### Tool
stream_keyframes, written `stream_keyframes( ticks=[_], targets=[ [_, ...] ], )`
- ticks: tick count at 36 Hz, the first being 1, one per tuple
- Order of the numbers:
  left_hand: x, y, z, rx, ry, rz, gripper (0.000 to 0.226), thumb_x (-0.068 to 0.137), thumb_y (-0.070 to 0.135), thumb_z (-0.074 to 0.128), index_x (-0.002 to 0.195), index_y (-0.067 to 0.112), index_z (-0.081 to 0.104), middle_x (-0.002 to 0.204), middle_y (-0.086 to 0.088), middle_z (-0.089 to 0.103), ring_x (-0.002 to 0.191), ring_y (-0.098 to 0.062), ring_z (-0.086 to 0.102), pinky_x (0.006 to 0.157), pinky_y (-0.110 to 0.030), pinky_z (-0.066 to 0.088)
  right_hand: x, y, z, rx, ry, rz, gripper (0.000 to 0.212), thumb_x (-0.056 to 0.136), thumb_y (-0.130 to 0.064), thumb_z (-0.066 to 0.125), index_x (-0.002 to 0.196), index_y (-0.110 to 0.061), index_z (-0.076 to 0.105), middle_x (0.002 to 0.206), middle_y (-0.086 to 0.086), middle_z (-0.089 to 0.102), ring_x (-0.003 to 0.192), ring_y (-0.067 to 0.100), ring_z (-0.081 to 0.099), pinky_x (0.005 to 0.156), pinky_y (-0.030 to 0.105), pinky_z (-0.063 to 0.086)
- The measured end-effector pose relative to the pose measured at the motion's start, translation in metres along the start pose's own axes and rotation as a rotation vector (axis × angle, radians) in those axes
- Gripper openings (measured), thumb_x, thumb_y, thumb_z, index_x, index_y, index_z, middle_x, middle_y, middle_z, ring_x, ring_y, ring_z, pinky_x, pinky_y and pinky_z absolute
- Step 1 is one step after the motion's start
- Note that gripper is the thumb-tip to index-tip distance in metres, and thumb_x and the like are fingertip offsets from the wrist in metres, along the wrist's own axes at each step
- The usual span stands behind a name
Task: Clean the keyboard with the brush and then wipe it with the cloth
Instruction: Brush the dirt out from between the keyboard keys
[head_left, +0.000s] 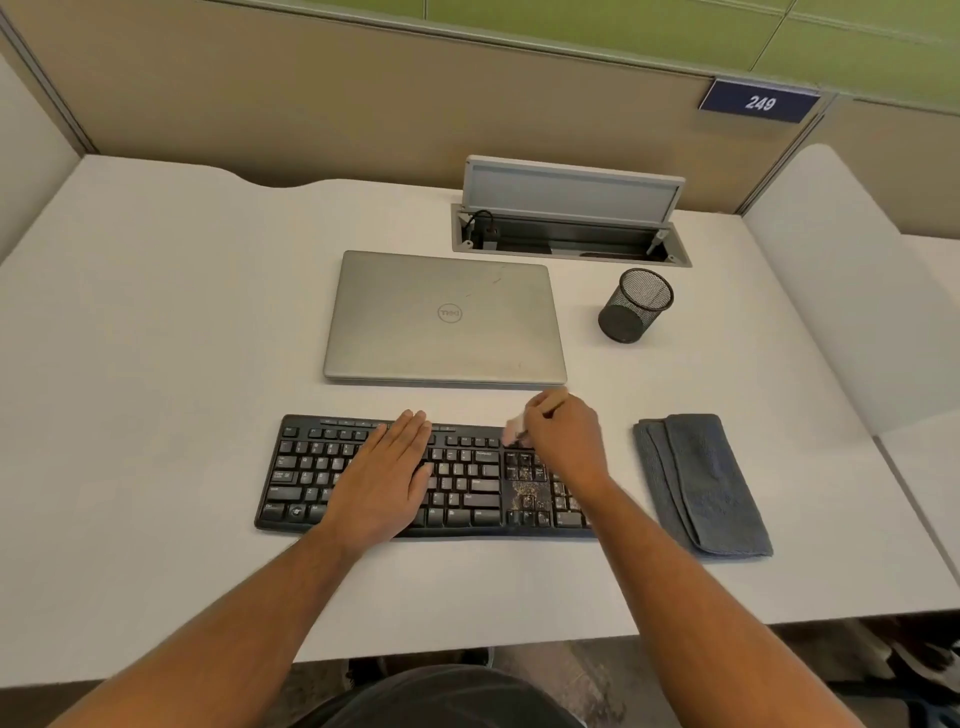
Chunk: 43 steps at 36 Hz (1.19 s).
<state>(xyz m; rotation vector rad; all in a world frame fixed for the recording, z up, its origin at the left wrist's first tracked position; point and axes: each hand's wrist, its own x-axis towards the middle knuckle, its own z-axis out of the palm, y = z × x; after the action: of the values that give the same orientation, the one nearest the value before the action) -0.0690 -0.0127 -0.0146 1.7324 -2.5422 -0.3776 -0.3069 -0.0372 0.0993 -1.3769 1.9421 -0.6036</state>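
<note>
The white laminate tabletop (156, 364) carries everything, and the flat black plastic keyboard (467, 478) lies near its front edge, serving here as the landmark. Just behind the keyboard sits a closed silver laptop (444, 317). To the right of the keyboard, close but apart from it, lies the folded dark grey cloth (701, 483), untouched, so by my reading the wiping step has not begun.

The left hand (387, 473) rests flat on the keyboard's middle keys, fingers straight and together, apparently steadying it. The right hand (563, 441) hovers over the keyboard's right rear part, its fingers curled round a small pale-bristled brush with a tan handle (515, 430), blurred, its bristles at the key rows there.

A patch of brownish crumbs (527, 493) lies on the keyboard around the arrow keys, just in front of the brush. Brushing looks to be in hand but unfinished; that debris remains, then the cloth.
</note>
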Motion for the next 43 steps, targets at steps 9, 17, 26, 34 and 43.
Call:
stream_keyframes(
  ticks=[9,17,26,34,43],
  targets=[
    [0.003,0.016,0.000,-0.006,0.038,-0.022,0.066,0.104,0.048,0.011,0.161,0.016,0.003,0.169,-0.002,-0.006,0.155,-0.015,-0.011,0.126,-0.041,-0.003,0.009,0.010,-0.025,0.198,0.120,-0.008,0.031,0.099,-0.018,0.060,0.071,-0.027,0.070,0.087,-0.006,0.075,0.066,0.012,0.074,0.064,0.030,0.061],
    [0.023,0.059,0.006,-0.005,0.016,0.022,0.066,0.107,0.049,0.016,0.162,0.018,-0.004,0.168,0.001,-0.014,0.154,-0.012,-0.018,0.125,-0.038,-0.010,0.019,0.014,-0.019,0.319,0.033,-0.018,0.012,0.102,-0.024,0.059,0.101,-0.021,0.071,0.081,0.000,0.075,0.068,0.015,0.074,0.060,0.024,0.058],
    [0.022,0.058,0.014,-0.003,0.038,-0.009,0.066,0.106,0.053,0.014,0.162,0.021,0.002,0.169,0.005,-0.005,0.154,-0.008,-0.012,0.127,-0.037,-0.002,0.021,0.042,-0.034,0.322,-0.052,-0.020,0.009,0.098,-0.018,0.065,0.099,-0.018,0.073,0.077,0.003,0.078,0.073,0.019,0.078,0.070,0.033,0.066],
    [0.022,0.061,0.014,0.007,0.060,-0.020,0.066,0.106,0.054,0.016,0.162,0.022,0.003,0.169,0.006,-0.003,0.154,-0.006,-0.011,0.125,-0.035,-0.005,0.029,0.020,-0.007,0.201,-0.123,-0.123,0.015,0.099,-0.028,0.062,0.093,-0.018,0.073,0.078,-0.002,0.075,0.068,0.012,0.075,0.069,0.036,0.065],
    [0.022,0.063,0.011,-0.010,0.042,-0.023,0.066,0.106,0.054,0.016,0.162,0.022,-0.001,0.169,0.007,-0.008,0.153,-0.004,-0.016,0.125,-0.035,-0.007,0.046,0.028,-0.011,-0.119,-0.143,-0.158,0.026,0.100,-0.028,0.056,0.084,-0.010,0.068,0.073,0.002,0.071,0.065,0.017,0.072,0.067,0.043,0.063]
  ],
)
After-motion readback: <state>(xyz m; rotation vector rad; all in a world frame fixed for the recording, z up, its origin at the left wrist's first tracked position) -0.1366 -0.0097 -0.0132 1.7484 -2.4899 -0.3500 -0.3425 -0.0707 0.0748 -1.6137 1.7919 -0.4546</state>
